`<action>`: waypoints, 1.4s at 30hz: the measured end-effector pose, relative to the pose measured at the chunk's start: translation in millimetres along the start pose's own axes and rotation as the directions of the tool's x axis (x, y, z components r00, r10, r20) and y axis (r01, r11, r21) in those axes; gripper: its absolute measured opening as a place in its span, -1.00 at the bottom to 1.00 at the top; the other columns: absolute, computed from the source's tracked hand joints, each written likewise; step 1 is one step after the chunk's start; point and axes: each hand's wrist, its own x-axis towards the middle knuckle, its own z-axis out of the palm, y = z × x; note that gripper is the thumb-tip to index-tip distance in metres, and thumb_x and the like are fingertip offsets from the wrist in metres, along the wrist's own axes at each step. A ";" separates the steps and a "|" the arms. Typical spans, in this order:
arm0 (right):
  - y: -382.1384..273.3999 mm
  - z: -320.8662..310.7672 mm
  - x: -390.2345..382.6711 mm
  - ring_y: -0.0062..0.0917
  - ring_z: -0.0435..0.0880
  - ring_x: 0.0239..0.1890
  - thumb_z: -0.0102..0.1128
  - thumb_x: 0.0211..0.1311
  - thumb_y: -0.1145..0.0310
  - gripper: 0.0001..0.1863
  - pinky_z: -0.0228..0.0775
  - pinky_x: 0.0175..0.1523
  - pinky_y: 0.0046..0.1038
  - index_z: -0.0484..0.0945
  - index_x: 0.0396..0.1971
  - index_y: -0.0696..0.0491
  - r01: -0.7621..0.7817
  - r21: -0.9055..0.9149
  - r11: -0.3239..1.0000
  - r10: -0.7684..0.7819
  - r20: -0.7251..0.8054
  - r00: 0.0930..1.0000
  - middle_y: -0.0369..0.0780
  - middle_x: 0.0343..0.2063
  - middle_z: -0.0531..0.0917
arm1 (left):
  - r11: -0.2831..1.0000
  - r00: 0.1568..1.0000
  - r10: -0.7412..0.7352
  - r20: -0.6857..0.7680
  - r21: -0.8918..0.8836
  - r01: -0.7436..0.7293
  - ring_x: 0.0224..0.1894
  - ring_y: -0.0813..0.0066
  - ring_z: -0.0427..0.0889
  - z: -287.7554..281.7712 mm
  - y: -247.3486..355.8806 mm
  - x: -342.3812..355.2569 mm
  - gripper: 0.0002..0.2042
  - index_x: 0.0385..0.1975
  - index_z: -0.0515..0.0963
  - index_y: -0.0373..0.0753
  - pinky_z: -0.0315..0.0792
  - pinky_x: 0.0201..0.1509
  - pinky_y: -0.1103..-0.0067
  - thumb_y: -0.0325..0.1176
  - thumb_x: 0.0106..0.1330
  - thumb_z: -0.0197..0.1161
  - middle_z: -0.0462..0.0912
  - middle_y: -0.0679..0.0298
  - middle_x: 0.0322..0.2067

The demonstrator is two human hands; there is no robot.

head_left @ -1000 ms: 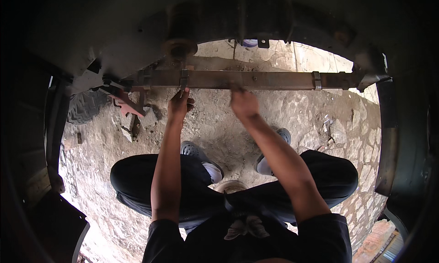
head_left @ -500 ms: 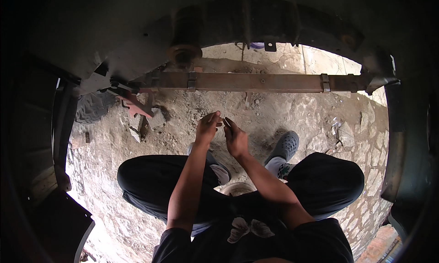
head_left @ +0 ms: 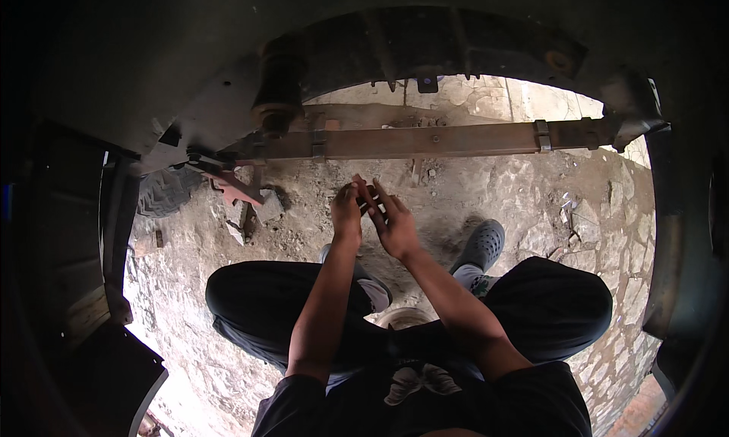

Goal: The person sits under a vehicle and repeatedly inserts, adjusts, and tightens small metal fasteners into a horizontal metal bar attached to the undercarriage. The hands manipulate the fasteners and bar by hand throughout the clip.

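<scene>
My two hands come together in front of me, above the dirt floor and between my knees. My left hand (head_left: 347, 215) is closed, its thumb and fingers bent around something too small and dark to make out. Against its fingertips, my right hand (head_left: 396, 228) has its fingers stretched out and apart. Just beyond both hands runs a rusty leaf spring (head_left: 433, 141) with metal clips around it, crossing from left to right. Neither hand touches the spring.
A dark wheel arch (head_left: 425, 46) curves overhead, with a round bump stop (head_left: 273, 114) hanging at its left. A reddish metal stand (head_left: 235, 186), broken blocks (head_left: 269, 207) and a tyre (head_left: 163, 192) are at the left. My grey clogs (head_left: 482, 243) rest on the rough floor.
The fingers of my right hand have spread from a pinch. My left fingers have curled inward. The view has shifted slightly, moving the bump stop left and down.
</scene>
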 end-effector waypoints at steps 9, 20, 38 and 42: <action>10.3 -11.4 16.8 -0.28 0.72 -0.45 0.13 0.41 0.33 -0.30 0.53 -0.24 -0.26 0.10 0.48 0.02 -0.148 0.203 0.968 0.175 -0.121 0.977 -0.07 -0.20 0.71 | 0.924 0.963 0.233 -0.136 0.339 -0.176 -0.64 0.71 0.39 -3.7 35.7 50.8 -0.55 -0.40 0.57 -0.29 0.21 -0.65 0.66 0.07 0.37 0.29 0.51 0.39 -0.60; 15.1 -12.2 10.8 -0.44 0.73 -0.48 0.10 0.45 0.31 -0.33 0.54 -0.33 -0.39 0.12 0.48 0.03 -0.239 0.226 0.944 0.270 -0.120 0.955 -0.11 -0.22 0.72 | 0.985 0.851 -0.129 -0.510 0.033 0.169 -0.71 0.60 0.26 38.2 47.2 80.3 -0.43 -0.19 0.54 -0.26 0.12 -0.69 0.58 0.07 0.05 0.58 0.57 0.34 -0.51; 24.3 -29.5 10.8 -0.42 0.75 -0.47 0.13 0.42 0.33 -0.35 0.54 -0.32 -0.38 0.17 0.46 0.02 -0.290 0.359 0.887 0.376 -0.201 0.904 -0.05 -0.17 0.73 | 0.984 0.793 -0.107 -0.600 0.050 0.171 -0.21 0.45 0.50 51.1 63.2 85.4 -0.20 0.08 0.42 -0.36 0.36 -0.38 0.40 0.05 -0.03 0.65 0.62 0.18 0.04; 14.2 -21.4 17.4 -0.43 0.75 -0.48 0.12 0.42 0.33 -0.36 0.54 -0.30 -0.39 0.18 0.45 0.02 -0.262 0.406 0.875 0.366 -0.202 0.908 -0.06 -0.18 0.73 | 0.983 0.757 -0.021 -0.653 0.124 0.135 -0.07 0.11 0.66 33.9 41.3 92.2 -0.18 -0.06 0.55 -0.43 0.55 -0.04 0.30 0.13 -0.17 0.67 0.67 0.01 -0.03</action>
